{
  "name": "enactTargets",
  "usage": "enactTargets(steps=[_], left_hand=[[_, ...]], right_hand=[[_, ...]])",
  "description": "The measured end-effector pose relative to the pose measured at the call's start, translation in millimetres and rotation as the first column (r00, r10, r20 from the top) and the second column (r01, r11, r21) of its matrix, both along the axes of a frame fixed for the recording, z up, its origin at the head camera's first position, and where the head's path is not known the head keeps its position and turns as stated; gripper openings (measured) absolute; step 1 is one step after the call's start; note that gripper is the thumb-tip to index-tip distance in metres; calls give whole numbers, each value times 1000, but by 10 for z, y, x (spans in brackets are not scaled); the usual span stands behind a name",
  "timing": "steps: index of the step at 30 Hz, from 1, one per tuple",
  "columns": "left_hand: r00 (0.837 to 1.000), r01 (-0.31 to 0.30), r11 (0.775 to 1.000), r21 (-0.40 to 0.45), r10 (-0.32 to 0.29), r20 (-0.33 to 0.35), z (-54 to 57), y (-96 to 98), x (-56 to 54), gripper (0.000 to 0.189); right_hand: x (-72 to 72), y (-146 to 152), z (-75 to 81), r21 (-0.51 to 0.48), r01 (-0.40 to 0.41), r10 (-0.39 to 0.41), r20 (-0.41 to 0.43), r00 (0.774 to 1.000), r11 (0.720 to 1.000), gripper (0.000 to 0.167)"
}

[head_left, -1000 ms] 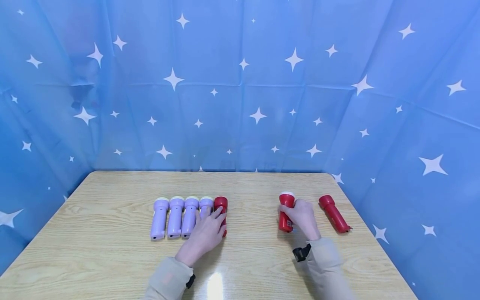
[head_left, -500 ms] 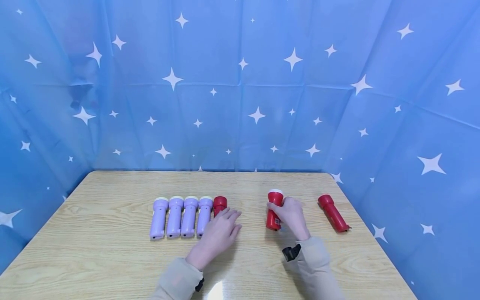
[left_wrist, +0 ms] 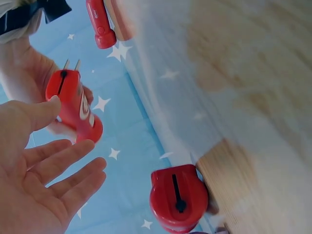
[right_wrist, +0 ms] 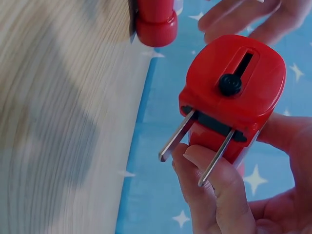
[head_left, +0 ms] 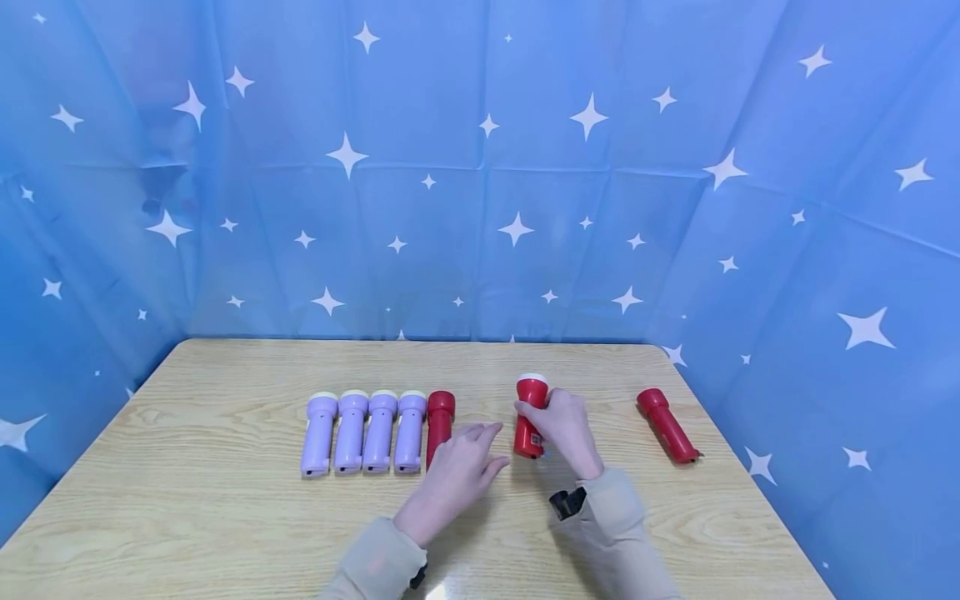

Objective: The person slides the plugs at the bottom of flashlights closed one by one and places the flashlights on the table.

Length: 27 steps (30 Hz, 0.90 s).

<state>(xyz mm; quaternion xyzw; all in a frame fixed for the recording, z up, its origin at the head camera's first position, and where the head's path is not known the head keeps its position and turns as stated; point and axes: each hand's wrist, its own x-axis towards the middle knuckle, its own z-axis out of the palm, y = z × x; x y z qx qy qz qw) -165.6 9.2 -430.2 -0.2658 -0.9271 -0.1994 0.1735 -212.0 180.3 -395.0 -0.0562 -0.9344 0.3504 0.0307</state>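
Observation:
My right hand [head_left: 566, 427] grips a red flashlight [head_left: 531, 392] by its body, right of the table's middle. In the right wrist view two metal plug prongs [right_wrist: 175, 136] stick out of its tail, beside a black slider [right_wrist: 230, 84]. My left hand [head_left: 459, 465] has its fingers extended toward that flashlight. In the left wrist view its thumb overlaps the flashlight's tail. A second red flashlight [head_left: 439, 417] lies just behind the left hand, which covers its lower end. It closes the right end of a row with several purple flashlights [head_left: 378, 433].
A third red flashlight [head_left: 667, 427] lies slanted on the right side of the wooden table [head_left: 187, 500]. A blue curtain [head_left: 420, 208] with white stars hangs behind the table and along its sides.
My right hand has carried the red flashlight leftward. My left hand has left the row, moving right toward it, uncovering the purple flashlights and most of the row's red one.

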Motion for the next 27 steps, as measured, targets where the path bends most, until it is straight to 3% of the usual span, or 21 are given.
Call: enactTargets(steps=[14,21,27], left_hand=[[998,-15,1000,12,15,-53,3,96,37,61],[999,20,996,87,-16,-40,17,121,42,52],[998,24,995,102,-19,-55,28,126,40,48]], right_hand=[[55,-178,45,-8,-27,27,-27,999,1000,33],[79,-216,64,-48,-21,20,-10,1000,999,34],[89,-235,63,-51,-35,33,-32,999,998,33]])
